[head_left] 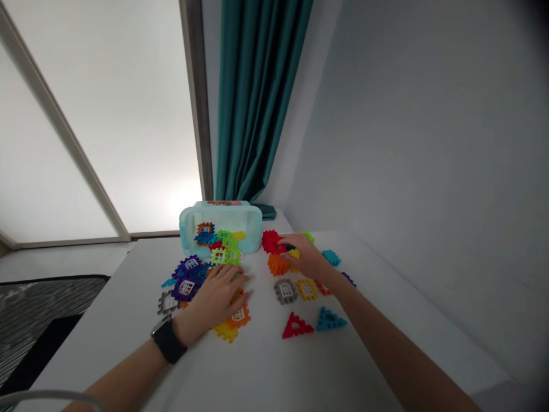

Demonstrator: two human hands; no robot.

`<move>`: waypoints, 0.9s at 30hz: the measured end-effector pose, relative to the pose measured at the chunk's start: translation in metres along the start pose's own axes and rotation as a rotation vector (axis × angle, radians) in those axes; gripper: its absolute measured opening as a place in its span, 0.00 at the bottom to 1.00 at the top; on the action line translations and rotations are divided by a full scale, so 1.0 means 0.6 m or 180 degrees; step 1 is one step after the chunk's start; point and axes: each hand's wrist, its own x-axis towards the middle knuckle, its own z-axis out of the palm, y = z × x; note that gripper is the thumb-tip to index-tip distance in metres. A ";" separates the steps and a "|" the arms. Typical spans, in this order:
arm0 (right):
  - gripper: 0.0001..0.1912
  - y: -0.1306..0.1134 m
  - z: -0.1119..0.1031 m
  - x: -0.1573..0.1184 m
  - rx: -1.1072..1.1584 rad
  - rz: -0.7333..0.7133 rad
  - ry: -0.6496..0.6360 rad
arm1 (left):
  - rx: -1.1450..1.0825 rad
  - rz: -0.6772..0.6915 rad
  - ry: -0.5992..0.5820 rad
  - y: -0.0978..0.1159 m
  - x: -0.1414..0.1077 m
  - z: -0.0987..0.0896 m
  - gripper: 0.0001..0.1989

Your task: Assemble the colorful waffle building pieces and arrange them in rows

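Observation:
My left hand (221, 294), a dark watch (168, 341) on its wrist, lies palm down with fingers apart over a loose pile of toothed plastic building pieces. Around it are purple window pieces (187, 287), a grey piece (168, 302), an orange window piece (239, 316) and a yellow piece (226, 332). My right hand (305, 254) reaches over sorted stacks, its thumb and fingers curled together at the red stack (271, 241). Something dark blue shows between them, but its shape is unclear. Just below is an orange stack (278, 264).
A light-blue tub (184, 232) lies on its side, pieces spilling from its mouth. Nearer me are a grey window piece (285, 292), a yellow one (307, 289), a red triangle (297, 327) and a blue triangle (330, 319). A wall (429, 171) borders the white table (240, 377).

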 end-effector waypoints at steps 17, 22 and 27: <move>0.12 0.108 0.041 0.079 0.0075 0.0020 -0.0221 | -0.0046 0.0007 -0.0264 -0.005 -0.006 0.018 0.13; 0.13 0.118 0.049 0.085 0.0169 0.0022 -0.0287 | -0.0022 0.0047 -0.0317 -0.003 -0.004 0.015 0.13; 0.12 0.127 0.054 0.086 0.0216 0.0012 -0.0349 | -0.0051 0.0073 -0.0335 -0.004 -0.002 0.014 0.14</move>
